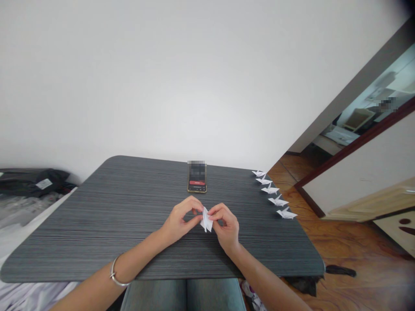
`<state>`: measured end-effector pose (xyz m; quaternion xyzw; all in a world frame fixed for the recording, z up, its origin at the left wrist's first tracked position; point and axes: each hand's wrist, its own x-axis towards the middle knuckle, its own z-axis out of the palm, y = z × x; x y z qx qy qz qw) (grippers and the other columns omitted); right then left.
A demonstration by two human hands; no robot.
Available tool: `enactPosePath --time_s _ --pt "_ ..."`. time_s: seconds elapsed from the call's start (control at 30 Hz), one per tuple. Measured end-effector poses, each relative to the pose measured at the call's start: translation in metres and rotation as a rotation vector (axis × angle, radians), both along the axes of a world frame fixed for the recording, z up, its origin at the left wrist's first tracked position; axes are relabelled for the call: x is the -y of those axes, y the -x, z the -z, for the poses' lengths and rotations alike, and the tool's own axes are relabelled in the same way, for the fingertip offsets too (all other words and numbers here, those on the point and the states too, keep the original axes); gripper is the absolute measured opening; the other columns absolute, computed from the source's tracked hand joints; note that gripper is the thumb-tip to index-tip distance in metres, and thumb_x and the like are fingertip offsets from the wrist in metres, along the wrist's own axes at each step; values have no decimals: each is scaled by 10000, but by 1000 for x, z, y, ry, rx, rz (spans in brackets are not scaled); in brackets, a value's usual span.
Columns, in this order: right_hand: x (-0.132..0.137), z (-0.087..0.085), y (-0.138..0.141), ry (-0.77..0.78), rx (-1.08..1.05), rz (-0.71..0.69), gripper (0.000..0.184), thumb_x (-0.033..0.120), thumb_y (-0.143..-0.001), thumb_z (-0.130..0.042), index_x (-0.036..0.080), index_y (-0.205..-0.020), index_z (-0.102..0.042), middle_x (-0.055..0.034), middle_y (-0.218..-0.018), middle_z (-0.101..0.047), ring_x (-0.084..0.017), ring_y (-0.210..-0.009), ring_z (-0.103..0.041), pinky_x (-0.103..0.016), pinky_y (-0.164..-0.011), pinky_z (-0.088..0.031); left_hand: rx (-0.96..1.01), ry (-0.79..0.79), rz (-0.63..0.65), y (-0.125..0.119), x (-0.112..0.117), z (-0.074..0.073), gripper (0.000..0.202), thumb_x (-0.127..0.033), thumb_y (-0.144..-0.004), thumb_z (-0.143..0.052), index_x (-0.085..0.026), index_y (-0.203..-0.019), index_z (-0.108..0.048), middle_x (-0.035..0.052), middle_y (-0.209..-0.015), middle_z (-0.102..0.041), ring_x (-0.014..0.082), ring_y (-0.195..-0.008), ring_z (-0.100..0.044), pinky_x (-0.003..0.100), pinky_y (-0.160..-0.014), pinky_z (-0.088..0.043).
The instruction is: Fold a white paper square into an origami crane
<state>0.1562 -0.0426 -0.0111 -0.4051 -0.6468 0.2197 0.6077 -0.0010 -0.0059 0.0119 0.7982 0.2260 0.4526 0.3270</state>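
A small piece of folded white paper (206, 221) is held above the dark table, its narrow points hanging downward. My left hand (185, 218) pinches its left edge between thumb and fingers. From the other side, my right hand (226, 222) grips the paper near its upper right part, fingertips closed on it. Several finished white paper cranes (278, 201) stand in a row along the table's right edge, apart from my hands.
The dark wood-grain table (129, 207) meets a white wall behind. A phone (197, 177) with a lit screen leans or lies near the back edge, beyond my hands. Dark bags (35, 183) sit to the left. A doorway opens at the right.
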Motion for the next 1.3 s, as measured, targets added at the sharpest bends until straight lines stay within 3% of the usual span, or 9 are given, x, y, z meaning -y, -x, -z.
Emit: enactPosePath --time_s 0.17,0.33,0.53,0.73,0.9,1.13,1.3 --pt "0 1 0 18 10 -10 166 70 -714 -546 200 -612 -558 -9 -704 -566 -142 -642 -546 -274 -571 -419 -122 -27 8 1 2 -6 72 -104 -760 -477 -154 -767 -528 40 -786 -505 134 -748 -495 256 -672 -415" --pt "0 0 0 20 -24 -4 158 79 -719 -543 199 -617 -548 -7 -696 -560 -142 -640 -543 -265 -556 -415 -149 -44 33 5 3 -9 130 -149 -798 -444 -163 -861 -557 61 -843 -556 161 -828 -505 305 -770 -393" --pt "1 -1 1 16 -29 20 133 96 -706 -583 196 -624 -551 0 -667 -547 -135 -610 -520 -248 -510 -391 -151 -52 74 7 0 -7 320 -317 -671 -647 -161 -937 -560 66 -871 -592 181 -836 -517 317 -768 -400" --pt "2 -1 0 -3 3 40 117 108 -695 -598 197 -631 -557 -48 -821 -581 -173 -740 -557 -259 -519 -427 -106 -76 48 4 -1 -4 155 -216 -741 -576 -164 -887 -588 67 -837 -627 166 -807 -547 310 -748 -419" --pt "3 -4 -1 -27 26 -15 119 95 -686 -598 199 -669 -542 -78 -959 -614 -201 -832 -576 -290 -571 -456 -82 -104 26 5 -1 -4 148 -190 -740 -573 -168 -883 -603 61 -822 -622 158 -790 -553 297 -730 -425" --pt "4 -6 0 -96 -9 -56 188 61 -673 -574 210 -711 -466 -68 -919 -615 -212 -869 -570 -401 -755 -438 -77 -141 25 6 0 -4 150 -226 -762 -547 -169 -886 -611 68 -812 -618 158 -771 -551 295 -710 -434" --pt "5 -3 1 -101 -37 -64 209 58 -669 -580 215 -754 -472 -50 -848 -577 -195 -807 -564 -344 -664 -460 -81 -157 29 6 1 -7 142 -195 -755 -556 -166 -881 -615 65 -800 -618 148 -753 -551 284 -699 -437"
